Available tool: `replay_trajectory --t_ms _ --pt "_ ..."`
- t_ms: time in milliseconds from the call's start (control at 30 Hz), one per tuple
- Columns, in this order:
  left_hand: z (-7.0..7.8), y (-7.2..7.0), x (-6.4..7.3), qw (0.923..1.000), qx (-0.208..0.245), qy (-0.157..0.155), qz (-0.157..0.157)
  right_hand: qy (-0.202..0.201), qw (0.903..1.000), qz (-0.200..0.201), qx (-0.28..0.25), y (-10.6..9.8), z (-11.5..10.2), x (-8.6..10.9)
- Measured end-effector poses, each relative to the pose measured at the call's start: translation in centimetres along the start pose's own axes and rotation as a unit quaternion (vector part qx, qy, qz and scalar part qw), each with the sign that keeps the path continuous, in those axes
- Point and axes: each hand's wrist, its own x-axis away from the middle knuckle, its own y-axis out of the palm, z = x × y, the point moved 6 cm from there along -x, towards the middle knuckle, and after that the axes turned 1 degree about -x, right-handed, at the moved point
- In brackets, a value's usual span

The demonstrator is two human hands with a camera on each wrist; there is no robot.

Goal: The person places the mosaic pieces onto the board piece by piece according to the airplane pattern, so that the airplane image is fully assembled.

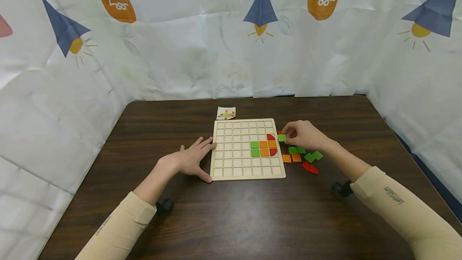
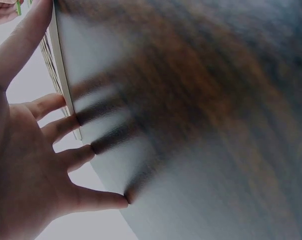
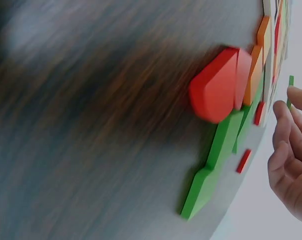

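Observation:
A wooden grid board (image 1: 231, 151) lies on the table, with green, orange and red pieces set in cells on its right side. My left hand (image 1: 189, 157) is spread along the board's left edge, fingertips and thumb right at the rim; the left wrist view shows the splayed fingers (image 2: 53, 132). Just past the board's right edge, my right hand (image 1: 306, 133) pinches a green square tile (image 1: 282, 137) between thumb and fingers. The right wrist view shows that tile (image 3: 290, 90) on edge, raised above the table, in the right hand (image 3: 295, 155).
Loose green tiles (image 1: 309, 157), orange tiles (image 1: 296, 158) and red rounded pieces (image 1: 310, 167) lie right of the board. A small picture card (image 1: 226, 113) touches the area behind the board's back left corner. A printed curtain (image 1: 202, 63) hangs behind the brown table (image 1: 231, 220).

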Motion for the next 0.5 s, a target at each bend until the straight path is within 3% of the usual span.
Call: replay_trajectory --t_ms 500 --pt "0.3 0.0 0.0 1.0000 -0.003 0.000 -0.003 -0.035 0.9991 -0.016 -0.014 2.5 -3.1 -2.0"
